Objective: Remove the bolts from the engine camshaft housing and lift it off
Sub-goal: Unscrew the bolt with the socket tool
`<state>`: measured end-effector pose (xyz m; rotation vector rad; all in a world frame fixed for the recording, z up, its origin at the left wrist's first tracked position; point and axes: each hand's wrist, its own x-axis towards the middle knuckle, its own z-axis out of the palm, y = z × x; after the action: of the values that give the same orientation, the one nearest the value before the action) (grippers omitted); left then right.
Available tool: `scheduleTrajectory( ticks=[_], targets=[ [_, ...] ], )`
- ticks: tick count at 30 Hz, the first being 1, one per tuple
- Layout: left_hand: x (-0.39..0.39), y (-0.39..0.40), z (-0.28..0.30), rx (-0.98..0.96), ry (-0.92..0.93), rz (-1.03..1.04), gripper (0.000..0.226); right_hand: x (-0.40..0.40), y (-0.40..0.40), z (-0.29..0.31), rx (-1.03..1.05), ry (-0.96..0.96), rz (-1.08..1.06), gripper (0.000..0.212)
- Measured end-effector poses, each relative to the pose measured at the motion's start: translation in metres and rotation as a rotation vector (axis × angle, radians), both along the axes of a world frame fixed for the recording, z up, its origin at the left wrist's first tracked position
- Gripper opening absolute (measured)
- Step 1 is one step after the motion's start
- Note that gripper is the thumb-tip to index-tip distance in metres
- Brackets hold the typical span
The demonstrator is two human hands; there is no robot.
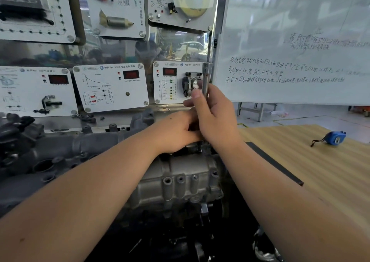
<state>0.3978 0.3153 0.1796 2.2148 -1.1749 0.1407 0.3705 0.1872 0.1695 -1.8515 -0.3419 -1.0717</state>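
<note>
I'm seeing a dull silver-grey cast-metal camshaft housing [180, 173], darker charcoal grey on the long left section. In my right hand [215, 117], a shiny chrome socket wrench shaft [205, 77]. To the right, a pale yellow-tan striped wooden tabletop [320, 171] with a bright blue tape measure [335, 137] and its black strap. Behind, white instrument panels [111, 87] with red displays, and a white whiteboard [300, 21] with dark handwriting.
</note>
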Motion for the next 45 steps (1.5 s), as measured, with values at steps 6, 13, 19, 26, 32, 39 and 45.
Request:
scheduleTrajectory(
  ticks=[6,13,19,26,32,39,45],
  targets=[
    [0.0009,-0.0058,-0.0029,0.004,-0.043,0.054,0.021,-0.0006,-0.0021,0.0023,0.071,-0.005,-0.106,0.045],
    [-0.0014,0.0031,-0.0036,0.016,0.046,-0.009,0.024,0.002,-0.0028,0.0011,0.102,0.042,0.041,0.045],
    [-0.0001,-0.0001,-0.0027,0.01,0.014,0.021,0.028,0.0027,-0.0028,-0.0015,0.047,0.007,-0.051,0.016],
    [0.0015,-0.0006,-0.0053,-0.008,0.033,0.015,0.024,0.0034,-0.0034,0.0011,0.063,-0.063,-0.136,0.011],
    [0.0025,0.0013,-0.0041,-0.002,0.001,0.001,0.018,0.0021,-0.0007,0.0001,-0.015,-0.049,-0.083,0.018],
    [0.0014,-0.0027,-0.0037,0.005,0.003,0.013,0.02,0.0033,-0.0033,0.0012,0.092,-0.088,-0.059,0.013],
    [-0.0012,0.0005,-0.0026,0.042,0.04,-0.014,0.024,0.0005,-0.0003,0.0014,0.029,-0.091,-0.075,0.027]
  ],
)
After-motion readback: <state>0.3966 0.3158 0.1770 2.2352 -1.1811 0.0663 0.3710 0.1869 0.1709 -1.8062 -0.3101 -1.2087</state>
